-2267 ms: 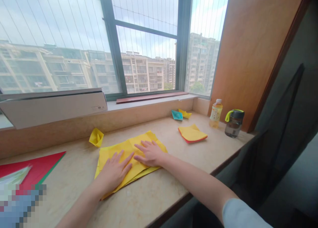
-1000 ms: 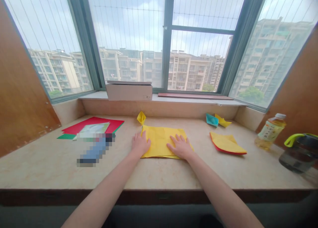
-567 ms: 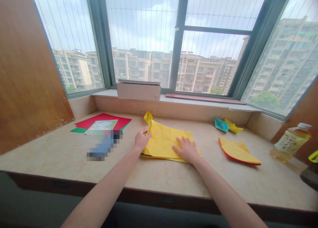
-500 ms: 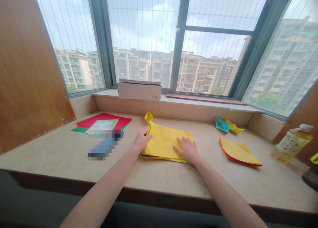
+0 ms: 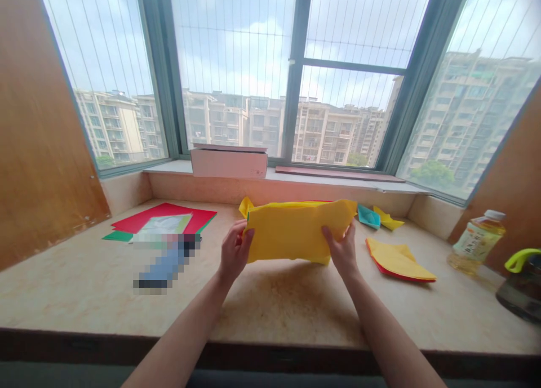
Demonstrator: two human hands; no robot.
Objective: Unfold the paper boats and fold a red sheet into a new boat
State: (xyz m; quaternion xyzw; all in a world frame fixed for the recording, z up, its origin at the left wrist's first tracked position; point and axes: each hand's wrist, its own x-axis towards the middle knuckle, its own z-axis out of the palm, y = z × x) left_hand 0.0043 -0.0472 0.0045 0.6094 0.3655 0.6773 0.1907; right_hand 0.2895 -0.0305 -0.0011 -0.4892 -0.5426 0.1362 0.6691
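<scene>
A stack of yellow paper sheets [image 5: 291,233] is raised on edge above the counter, its broad yellow face toward me. My left hand [image 5: 236,250] grips the left edge, thumb in front and fingers partly hidden behind. At the right edge my right hand [image 5: 343,247] pinches the stack the same way, thumb on the front face. A thin line of red shows along the top edge of the stack. Just behind its upper left corner stands a small yellow folded paper piece [image 5: 245,205], partly covered.
A teal paper boat [image 5: 369,217] and a yellow one [image 5: 387,218] sit back right, behind yellow and red sheets [image 5: 399,258]. A drink bottle [image 5: 477,241] and a dark jug [image 5: 522,289] stand far right. Red paper [image 5: 164,214] lies left, near a pixelated object [image 5: 167,264]. A white box [image 5: 229,161] rests on the sill.
Both hands have lifted the yellow stack from lying flat to standing on edge. My right hand moved from flat on top to gripping the right edge. The camera view shifted slightly.
</scene>
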